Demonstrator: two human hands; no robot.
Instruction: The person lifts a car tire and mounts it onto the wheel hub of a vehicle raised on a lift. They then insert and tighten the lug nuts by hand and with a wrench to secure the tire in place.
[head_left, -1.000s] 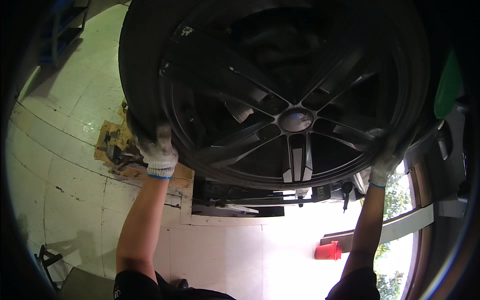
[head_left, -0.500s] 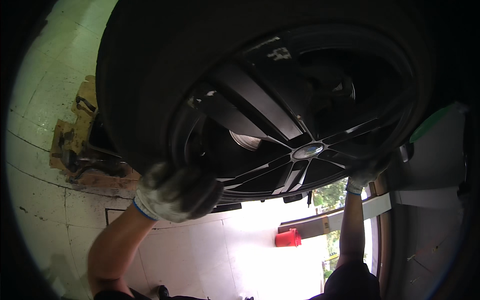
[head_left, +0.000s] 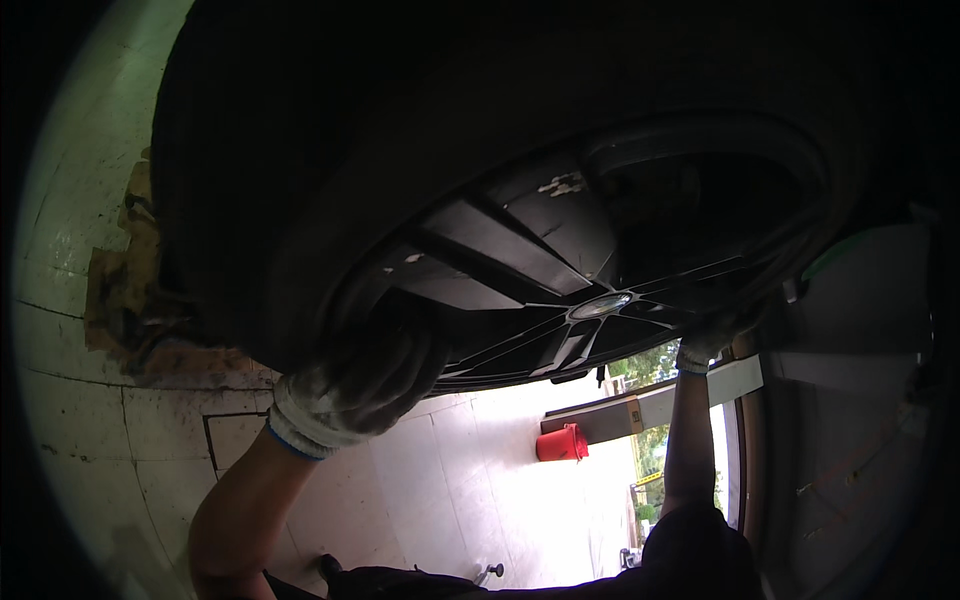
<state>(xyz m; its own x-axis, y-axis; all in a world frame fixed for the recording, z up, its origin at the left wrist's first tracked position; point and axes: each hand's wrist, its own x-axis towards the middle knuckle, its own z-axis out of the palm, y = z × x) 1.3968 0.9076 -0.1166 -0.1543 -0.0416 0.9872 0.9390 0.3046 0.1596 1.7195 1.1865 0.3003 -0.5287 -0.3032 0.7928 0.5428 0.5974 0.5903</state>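
Note:
A large car wheel [head_left: 520, 255] fills the upper part of the view, its dark alloy spokes meeting at a shiny centre cap [head_left: 600, 306]. The black tyre [head_left: 250, 220] around it looms close and is mostly in shadow. My left hand [head_left: 345, 390], in a grey-white knitted glove with dark fingers, grips the wheel at its lower left, the fingers bent in against the rim. At the lower right edge my right hand [head_left: 708, 343], gloved too, clasps the wheel; its fingertips are lost in the dark.
On the tiled floor [head_left: 400, 480] at left lies stained cardboard [head_left: 110, 300] with dark, greasy metal parts on it. A red bucket [head_left: 562, 443] stands beyond the wheel, beside a long board-like barrier [head_left: 690, 391]. A dark grey panel [head_left: 850, 400] rises at the right.
The wheel looks closer and more tilted, its spokes foreshortened. My left hand's fingers have moved up into the shadow at the rim. The right hand keeps its place on the wheel.

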